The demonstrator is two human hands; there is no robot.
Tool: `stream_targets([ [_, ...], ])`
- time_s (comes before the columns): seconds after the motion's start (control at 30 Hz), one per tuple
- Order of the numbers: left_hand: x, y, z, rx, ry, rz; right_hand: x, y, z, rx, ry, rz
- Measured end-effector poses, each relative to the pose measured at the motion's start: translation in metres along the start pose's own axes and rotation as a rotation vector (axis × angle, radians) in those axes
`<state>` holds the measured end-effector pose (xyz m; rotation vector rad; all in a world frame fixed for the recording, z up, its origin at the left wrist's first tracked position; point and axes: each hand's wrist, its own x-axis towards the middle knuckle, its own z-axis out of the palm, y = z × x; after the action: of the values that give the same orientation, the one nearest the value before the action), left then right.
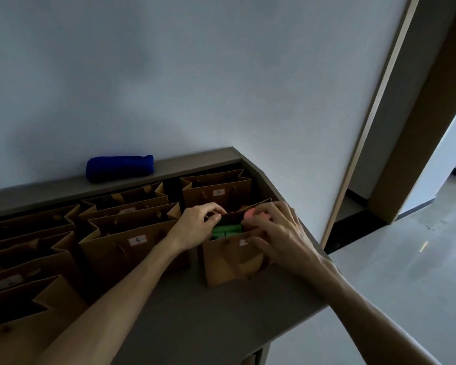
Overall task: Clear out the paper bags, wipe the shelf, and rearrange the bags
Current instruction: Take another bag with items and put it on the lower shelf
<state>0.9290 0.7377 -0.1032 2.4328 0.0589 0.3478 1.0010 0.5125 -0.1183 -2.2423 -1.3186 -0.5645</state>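
Hands first, seen from my head camera: both reach forward over the shelf to one open paper bag standing near its right end. My left hand comes in from the lower left with the forearm stretched long across the frame; its fingers are curled and pinch the bag's far top edge at the left side. My right hand comes from the lower right, wrist bent, fingers curled down over the bag's right rim and gripping it, the thumb lying against the front panel close to a small white label.

Inside the bag's mouth I can see something green and, under my right fingers, something pink; what either of them is I cannot tell. My thumb covers most of the label, so its number is unreadable.

Behind this bag stands another marked 7, and to the left one marked 5, with more brown bags packed in rows toward the left edge, where they are cut off. Light is dim, and the insides of those bags are lost in shadow; their other labels are too blurred to read.

A rolled blue cloth lies on the raised ledge at the back, against the wall, well apart from my hands.
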Motion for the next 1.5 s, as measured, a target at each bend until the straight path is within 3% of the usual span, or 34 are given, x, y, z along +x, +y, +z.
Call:
stream_targets([
  [0.23,-0.008,-0.001,0.005,-0.114,0.081,-0.045,0.05,0.032,-0.011,0.077,-0.525,0.131],
  [0.37,-0.022,0.003,0.015,-0.369,0.164,-0.143,0.073,0.037,-0.003,0.028,-0.769,0.13],
  [0.53,-0.041,0.005,0.032,-0.583,0.208,-0.21,0.073,0.037,0.003,-0.007,-0.679,0.097],
  [0.83,-0.061,-0.004,0.046,-0.735,0.198,-0.254,0.043,0.042,-0.005,0.249,-0.521,0.128],
  [1.03,-0.071,-0.006,0.047,-0.761,0.269,-0.251,0.03,0.038,-0.025,0.553,-0.418,0.319],
  [1.2,-0.08,0.003,0.047,-0.948,0.393,-0.197,0.018,0.032,-0.029,0.753,-0.365,0.44],
  [1.4,-0.097,0.01,0.046,-1.04,0.45,-0.185,-0.001,0.014,-0.018,0.843,-0.351,0.519],
  [1.5,-0.111,0.01,0.047,-0.969,0.414,-0.187,-0.013,-0.005,-0.018,0.852,-0.314,0.563],
])
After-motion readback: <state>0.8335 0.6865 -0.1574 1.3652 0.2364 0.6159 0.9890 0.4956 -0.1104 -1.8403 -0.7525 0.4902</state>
